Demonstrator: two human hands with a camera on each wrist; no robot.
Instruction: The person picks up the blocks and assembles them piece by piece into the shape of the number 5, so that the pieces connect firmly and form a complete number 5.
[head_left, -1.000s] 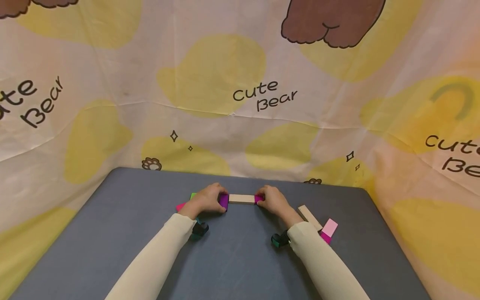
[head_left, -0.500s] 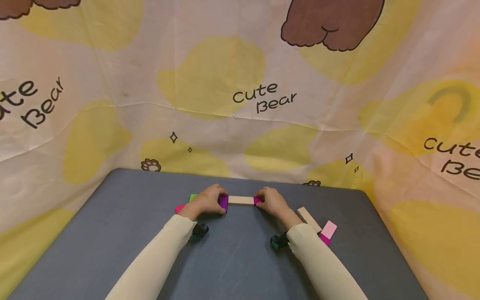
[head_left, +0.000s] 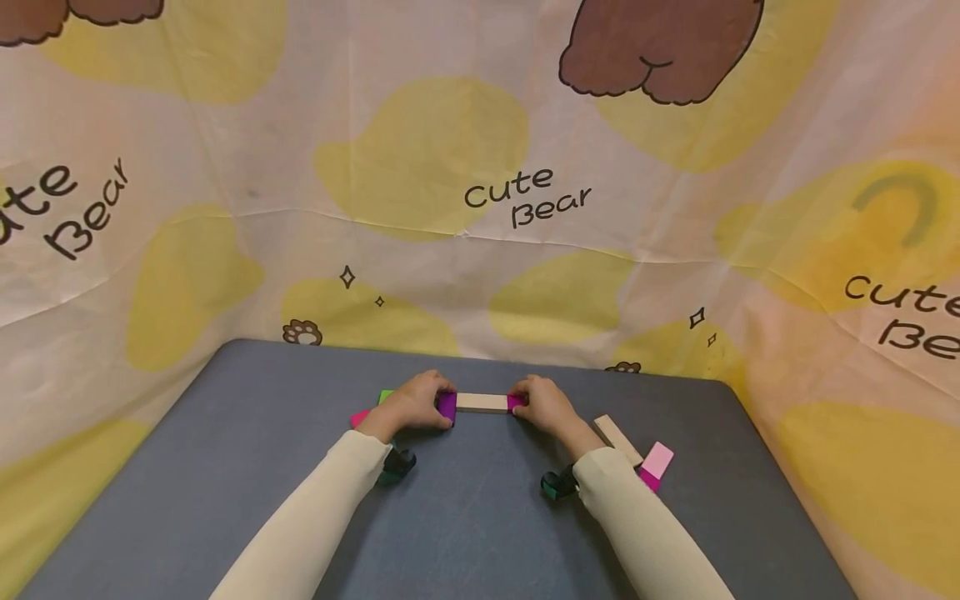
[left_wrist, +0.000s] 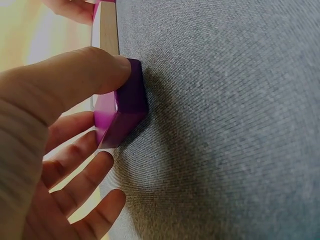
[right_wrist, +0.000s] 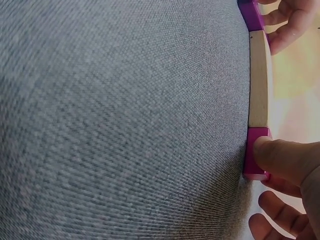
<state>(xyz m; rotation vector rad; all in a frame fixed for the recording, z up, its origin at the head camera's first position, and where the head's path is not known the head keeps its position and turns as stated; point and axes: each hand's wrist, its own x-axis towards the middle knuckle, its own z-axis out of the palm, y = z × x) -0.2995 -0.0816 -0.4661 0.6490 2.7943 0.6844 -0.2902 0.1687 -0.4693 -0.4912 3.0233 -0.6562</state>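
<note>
Between my two hands a plain wooden block (head_left: 482,403) lies lengthwise on the grey table. At its left end stands a purple block (head_left: 447,406), which my left hand (head_left: 411,402) pinches between thumb and fingers. In the left wrist view my thumb presses the near face of the purple block (left_wrist: 131,95), the other fingers behind it. A magenta block (head_left: 514,402) meets the right end of the wooden one. My right hand (head_left: 548,406) pinches that piece, and in the right wrist view the thumb lies on the magenta block (right_wrist: 257,160).
Partly behind my left hand are a green block (head_left: 386,395) and a hot-pink block (head_left: 360,417). Beside my right forearm lie another wooden block (head_left: 617,439), a light-pink block (head_left: 657,460) and a second magenta block (head_left: 648,479). A printed cloth (head_left: 420,167) hangs behind the table (head_left: 465,517).
The head view has tilted very slightly. Both hands and the blocks between them stay in place.
</note>
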